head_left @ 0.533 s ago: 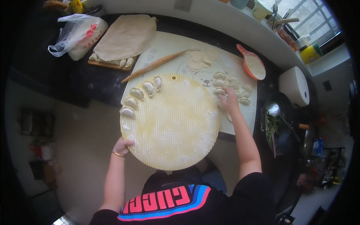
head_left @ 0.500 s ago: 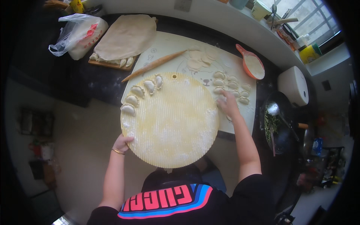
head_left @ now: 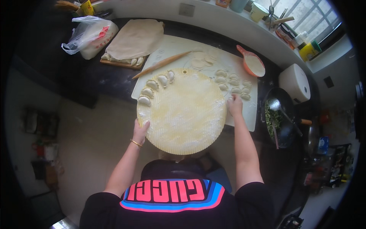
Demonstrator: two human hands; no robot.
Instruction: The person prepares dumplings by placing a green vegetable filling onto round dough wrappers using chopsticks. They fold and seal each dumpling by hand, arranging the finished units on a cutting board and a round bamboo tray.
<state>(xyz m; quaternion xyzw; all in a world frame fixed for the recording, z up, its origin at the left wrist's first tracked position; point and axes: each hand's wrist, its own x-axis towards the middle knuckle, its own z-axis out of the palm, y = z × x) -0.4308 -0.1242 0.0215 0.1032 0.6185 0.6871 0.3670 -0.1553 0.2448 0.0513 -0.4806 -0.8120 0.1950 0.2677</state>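
Observation:
My left hand [head_left: 140,131] grips the left rim of a round, pale yellow ribbed tray [head_left: 183,114], its thumb on top. Flour dusts the tray, and several crimped dumplings [head_left: 162,80] curve along its upper left edge. Beside the tray's right rim, my right hand [head_left: 235,105] is closed, fingertips down by the pale mat [head_left: 249,118]. A whitish bit shows at those fingertips, too small to make out. Just beyond that hand, several dumplings [head_left: 234,82] sit in rows on the mat. Round dough wrappers [head_left: 201,60] lie farther back.
A wooden rolling pin [head_left: 164,64] lies on the mat behind the tray. A dough sheet [head_left: 137,38] covers dumplings on a board at back left, beside a plastic bag [head_left: 95,36]. To the right are an orange scoop [head_left: 253,65], a white appliance [head_left: 295,83] and a pan of green filling [head_left: 288,133].
The whole view has shifted somewhat. My right hand has gone from spread fingers at the tray's rim to a closed hand beside the dumpling rows. My left hand still holds the tray.

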